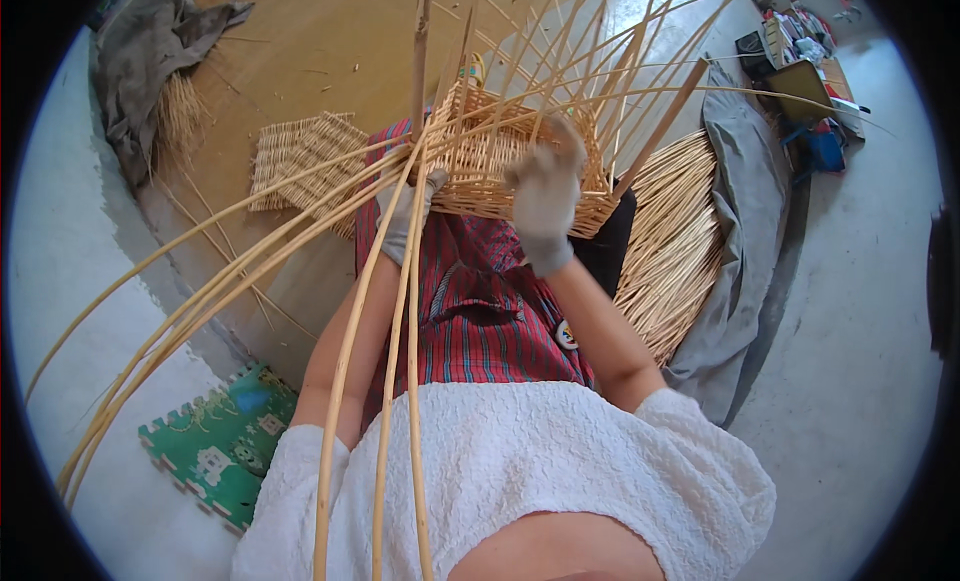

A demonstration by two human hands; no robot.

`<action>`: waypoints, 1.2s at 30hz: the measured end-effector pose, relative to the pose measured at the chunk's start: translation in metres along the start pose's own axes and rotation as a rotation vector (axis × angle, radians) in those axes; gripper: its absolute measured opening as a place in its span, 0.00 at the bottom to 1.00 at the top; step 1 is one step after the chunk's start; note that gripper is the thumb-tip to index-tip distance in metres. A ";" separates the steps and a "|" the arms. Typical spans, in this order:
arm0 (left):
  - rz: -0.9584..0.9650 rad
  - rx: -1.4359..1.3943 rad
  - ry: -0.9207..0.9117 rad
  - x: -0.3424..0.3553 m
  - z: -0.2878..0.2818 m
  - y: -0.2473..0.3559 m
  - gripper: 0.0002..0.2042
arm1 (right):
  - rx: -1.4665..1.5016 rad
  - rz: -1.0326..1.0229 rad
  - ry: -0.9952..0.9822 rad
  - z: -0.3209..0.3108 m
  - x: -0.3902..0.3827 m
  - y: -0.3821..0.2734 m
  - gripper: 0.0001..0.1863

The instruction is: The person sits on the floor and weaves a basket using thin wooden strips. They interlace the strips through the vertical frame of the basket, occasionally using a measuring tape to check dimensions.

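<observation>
A partly woven wicker basket (485, 166) rests on my lap over a red striped apron (465, 331), with long upright stakes and loose rods radiating from it. My left hand (405, 216), in a pale glove, grips the basket's near left corner, partly hidden under a bunch of rods (350, 331) that bend down toward me and out leftward. My right hand (545, 191), also gloved, is raised at the basket's right part among the weave; its fingers are bent but blurred, so what they hold is unclear.
Woven wicker panels (300, 161) lie at the left. A pile of rods (670, 231) sits beside a grey cloth (745, 261) on the right. Also around me are a dark cloth (140, 51), a green foam mat (220, 441) and a cluttered low table (830, 81).
</observation>
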State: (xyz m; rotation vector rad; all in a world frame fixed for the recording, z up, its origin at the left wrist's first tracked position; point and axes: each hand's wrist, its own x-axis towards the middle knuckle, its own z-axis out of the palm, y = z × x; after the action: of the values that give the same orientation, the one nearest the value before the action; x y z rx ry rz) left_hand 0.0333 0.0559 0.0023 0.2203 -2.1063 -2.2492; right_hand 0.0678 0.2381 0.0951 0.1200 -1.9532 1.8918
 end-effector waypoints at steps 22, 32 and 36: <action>-0.265 0.601 -0.554 -0.019 0.075 0.061 0.23 | -0.832 -0.529 -0.025 -0.034 0.110 -0.012 0.35; 0.175 0.386 -0.450 0.007 0.071 0.052 0.24 | 0.345 -0.059 0.372 -0.089 -0.033 0.009 0.12; 0.141 0.678 -0.237 0.012 0.100 0.067 0.30 | 0.066 -0.061 0.342 -0.051 -0.071 -0.004 0.11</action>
State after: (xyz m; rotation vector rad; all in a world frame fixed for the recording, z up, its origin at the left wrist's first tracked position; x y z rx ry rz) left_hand 0.0035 0.1486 0.0742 -0.1787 -2.8331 -1.4716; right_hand 0.1460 0.2710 0.0732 -0.1175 -1.6419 1.8009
